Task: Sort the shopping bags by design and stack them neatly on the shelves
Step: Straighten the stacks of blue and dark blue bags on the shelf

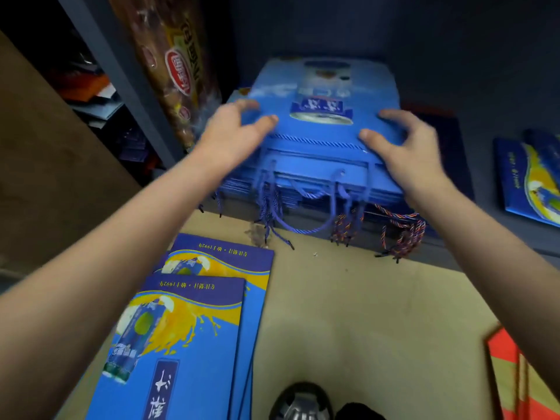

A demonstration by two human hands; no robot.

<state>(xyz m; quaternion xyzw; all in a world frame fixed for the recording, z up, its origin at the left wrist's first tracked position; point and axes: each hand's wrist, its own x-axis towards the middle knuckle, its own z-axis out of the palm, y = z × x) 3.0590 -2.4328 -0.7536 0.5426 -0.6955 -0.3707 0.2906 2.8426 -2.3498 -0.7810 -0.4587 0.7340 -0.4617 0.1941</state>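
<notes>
- The stack of flat light-blue paper shopping bags (321,116) lies on the dark grey shelf (485,86), its rope handles (303,213) hanging over the front edge towards the floor.
- The left hand (233,131) rests on the near left corner of the top bag, fingers (266,120) spread and lightly bent, thumb on the upper face; it presses rather than pinches.
- The right hand (406,150) does the same at the near right corner, fingers splayed wide over the bag's edge.
- A second pile of blue bags with an orange splash print (194,322) lies on the tan floor (363,313) below, well apart from the shelf; one more of that design (527,177) lies on the shelf to the right.
- These bags look light and fairly stiff when flat, but the glossy faces probably slide over one another, so a stack could fan out if pushed from one side only.
- Best held at both side edges near the handle end, squaring the pile with even pressure; the loose cords could snag.
</notes>
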